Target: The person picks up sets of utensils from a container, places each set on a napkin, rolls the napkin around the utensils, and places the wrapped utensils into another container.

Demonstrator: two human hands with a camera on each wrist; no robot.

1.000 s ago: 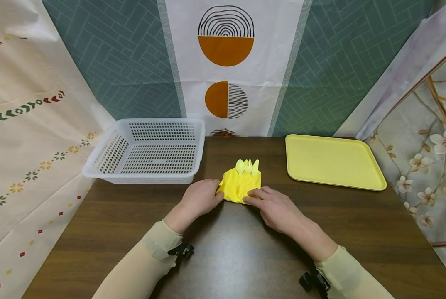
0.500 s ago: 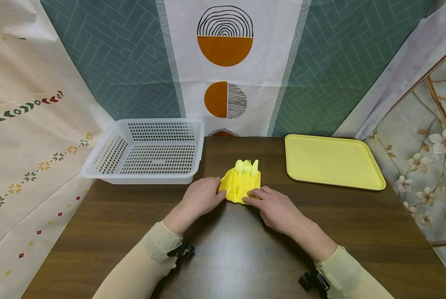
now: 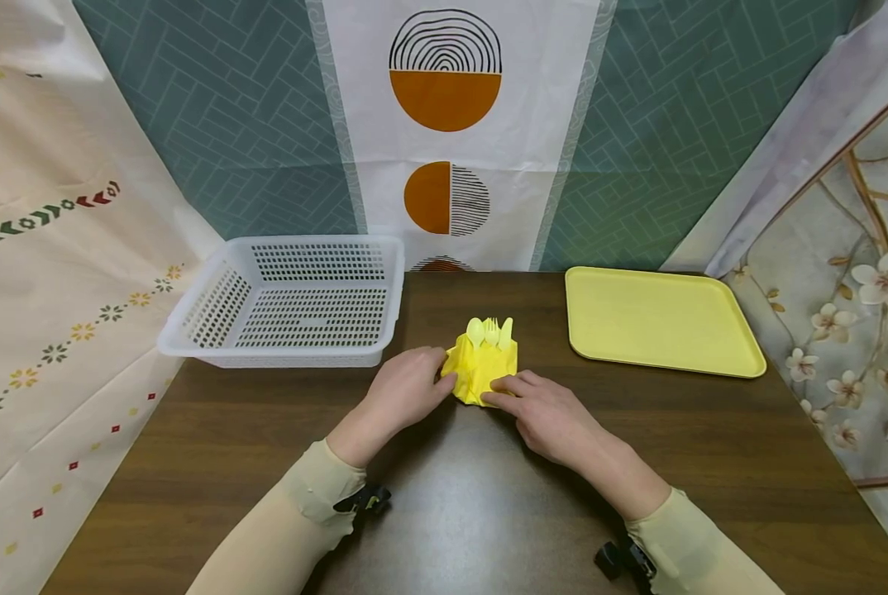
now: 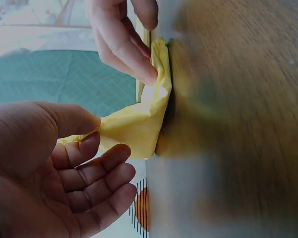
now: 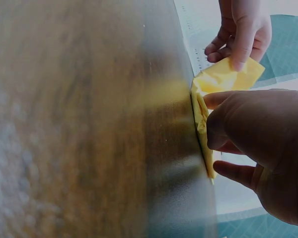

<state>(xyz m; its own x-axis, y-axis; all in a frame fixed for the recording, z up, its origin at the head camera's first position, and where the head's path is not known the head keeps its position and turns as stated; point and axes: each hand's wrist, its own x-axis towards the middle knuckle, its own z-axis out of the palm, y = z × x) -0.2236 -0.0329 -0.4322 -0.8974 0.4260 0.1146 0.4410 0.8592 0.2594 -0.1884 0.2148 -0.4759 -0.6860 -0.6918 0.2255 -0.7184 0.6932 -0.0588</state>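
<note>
A yellow cloth napkin [image 3: 481, 376] lies partly folded at the middle of the table. The pale yellow spoon [image 3: 475, 332], fork [image 3: 492, 332] and knife [image 3: 506, 333] stick out past its far edge, their lower ends out of sight. My left hand [image 3: 408, 385] pinches the napkin's left side between thumb and forefinger, and the left wrist view shows that flap [image 4: 131, 131] raised off the table. With its fingertips my right hand [image 3: 551, 413] presses the napkin's near right part down. In the right wrist view its thumb [image 5: 236, 173] stands apart from the forefinger.
A white perforated plastic basket [image 3: 280, 357] stands at the back left. At the back right lies a flat yellow tray [image 3: 663, 322]. Printed cloths [image 3: 444, 149] hang behind the brown wooden table [image 3: 444, 512] and on both sides.
My left hand has drawn the napkin's left side a little to the right and inward, so the napkin looks narrower. My right hand has kept its place on the cloth.
</note>
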